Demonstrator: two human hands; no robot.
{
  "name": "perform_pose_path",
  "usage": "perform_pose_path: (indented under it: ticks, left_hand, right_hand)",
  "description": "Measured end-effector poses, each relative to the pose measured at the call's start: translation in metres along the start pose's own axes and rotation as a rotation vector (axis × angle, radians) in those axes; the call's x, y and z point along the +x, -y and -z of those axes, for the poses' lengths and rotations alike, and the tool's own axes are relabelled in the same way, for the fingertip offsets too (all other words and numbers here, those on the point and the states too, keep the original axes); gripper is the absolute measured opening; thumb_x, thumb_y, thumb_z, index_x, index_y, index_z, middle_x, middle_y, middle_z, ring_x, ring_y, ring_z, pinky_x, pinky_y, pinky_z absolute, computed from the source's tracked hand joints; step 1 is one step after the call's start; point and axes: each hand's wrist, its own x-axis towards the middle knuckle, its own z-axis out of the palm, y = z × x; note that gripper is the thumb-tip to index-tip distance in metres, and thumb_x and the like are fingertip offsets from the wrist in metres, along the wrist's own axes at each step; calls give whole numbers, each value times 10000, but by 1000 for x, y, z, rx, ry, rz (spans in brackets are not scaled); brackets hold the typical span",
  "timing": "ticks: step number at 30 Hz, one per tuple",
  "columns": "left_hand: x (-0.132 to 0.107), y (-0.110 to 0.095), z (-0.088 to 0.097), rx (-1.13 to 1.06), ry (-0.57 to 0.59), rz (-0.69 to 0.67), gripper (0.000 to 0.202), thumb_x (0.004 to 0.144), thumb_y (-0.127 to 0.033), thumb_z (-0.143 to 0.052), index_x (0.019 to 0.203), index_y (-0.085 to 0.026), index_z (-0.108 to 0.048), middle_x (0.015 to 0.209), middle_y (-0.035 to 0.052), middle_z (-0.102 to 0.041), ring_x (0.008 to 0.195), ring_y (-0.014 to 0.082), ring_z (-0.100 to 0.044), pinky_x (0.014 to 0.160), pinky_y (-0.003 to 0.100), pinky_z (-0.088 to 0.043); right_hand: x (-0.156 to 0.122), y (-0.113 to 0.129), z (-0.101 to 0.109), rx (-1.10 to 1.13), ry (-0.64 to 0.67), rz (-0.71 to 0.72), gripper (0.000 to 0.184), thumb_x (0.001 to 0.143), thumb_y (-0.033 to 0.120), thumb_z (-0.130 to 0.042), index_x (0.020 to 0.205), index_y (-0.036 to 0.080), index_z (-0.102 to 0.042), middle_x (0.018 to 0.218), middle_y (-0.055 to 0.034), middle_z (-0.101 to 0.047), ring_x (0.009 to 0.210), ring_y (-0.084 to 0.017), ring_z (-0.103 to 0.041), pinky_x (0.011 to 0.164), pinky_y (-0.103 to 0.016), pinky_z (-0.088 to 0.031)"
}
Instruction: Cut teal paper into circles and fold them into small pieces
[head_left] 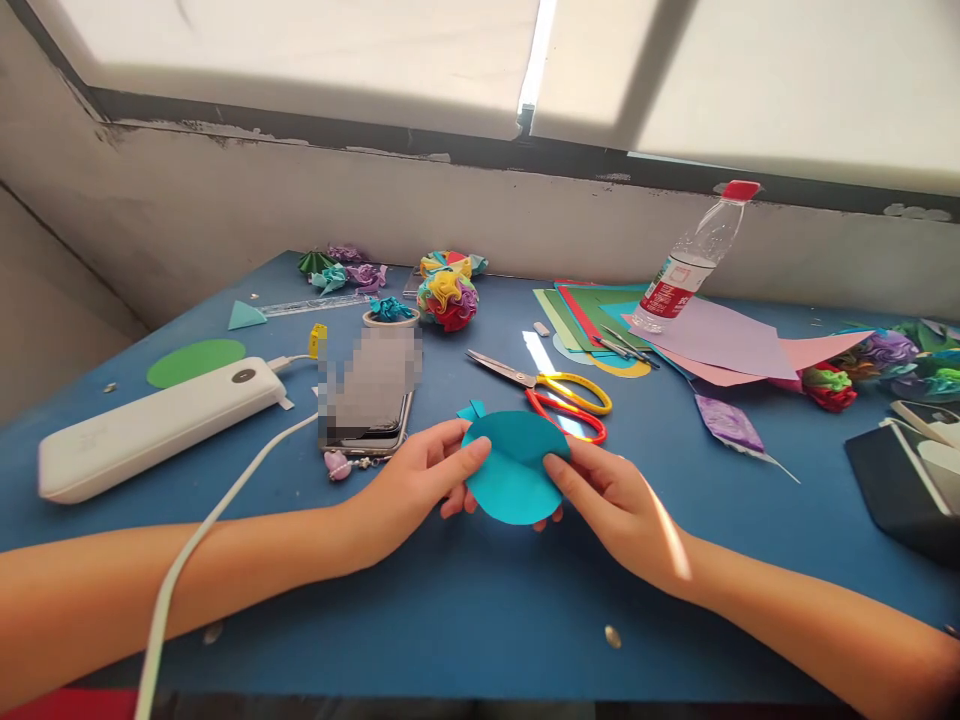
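Note:
A round piece of blue paper (516,485) with a crease across its middle is held up between both hands, above the table's near part. My left hand (431,470) pinches its left edge, thumb on top. At the right edge my right hand (604,495) grips it the same way. Fingers behind the paper are partly hidden. Just beyond lie scissors (574,400) with red and yellow handles, their blades parted and pointing left. A phone (375,390), partly pixelated, lies past my left hand, with a pink charm (337,465) at its near end.
A white power bank (161,430) and its cable (225,505) lie left; the cable crosses my left forearm. Behind are a green paper circle (196,363) and a paper ball (448,300). A bottle (694,260) stands on coloured sheets (727,335). A dark box (896,485) sits right.

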Motion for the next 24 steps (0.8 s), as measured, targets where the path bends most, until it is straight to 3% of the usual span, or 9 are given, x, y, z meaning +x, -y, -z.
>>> perform_pose_path:
  ticks: [3,6,10,14,18,22,24]
  left_hand:
    - [-1,2,0,83,71,29,330,833,-473,-538,791,-146,-531,557,-33,-561,469,65,-479,463,184,-336]
    - [0,3,1,129,95,51,331,835,-462,-531,737,-147,-514,528,-41,-544,455,66,-493,460,181,-358]
    - [7,2,7,161,224,117,335,851,-461,-500,732,-148,-508,518,-26,-565,408,65,-494,374,160,-309]
    - [13,0,10,108,132,73,324,825,-452,-547,950,-154,-531,490,-52,-544,367,67,-468,328,148,-270]
    - [11,2,10,71,67,20,480,840,-372,-542,1261,-154,-472,448,-76,-495,364,62,-430,361,156,-288]
    - [8,4,13,51,102,17,372,787,-168,-512,1138,-142,-632,473,-51,-499,396,40,-429,395,146,-301]
    - [7,3,15,-26,125,7,409,760,-157,-492,1144,-142,-632,515,-23,-541,437,62,-492,393,142,-320]
  right_hand:
    - [1,3,-1,22,-37,-11,258,917,409,-453,864,179,-554,691,-1,-595,642,-127,-567,606,-238,-483]
    - [3,6,-1,63,-12,-65,286,889,434,-498,885,163,-591,761,-14,-631,701,-137,-578,644,-245,-487]
    - [9,4,1,235,82,-178,361,872,470,-509,801,130,-607,717,-41,-661,653,-150,-628,606,-256,-490]
    - [14,2,4,420,99,-226,300,858,419,-557,872,122,-597,748,-62,-675,653,-158,-670,579,-236,-491]
    - [15,3,9,594,142,-270,268,819,313,-622,1031,168,-547,750,-35,-666,638,-165,-684,553,-222,-482]
    - [15,0,11,605,153,-220,162,824,269,-602,951,168,-598,713,-21,-655,673,-149,-680,621,-232,-498]
    - [15,-2,10,539,116,-174,97,830,244,-586,873,162,-615,712,-12,-644,657,-134,-667,643,-242,-505]
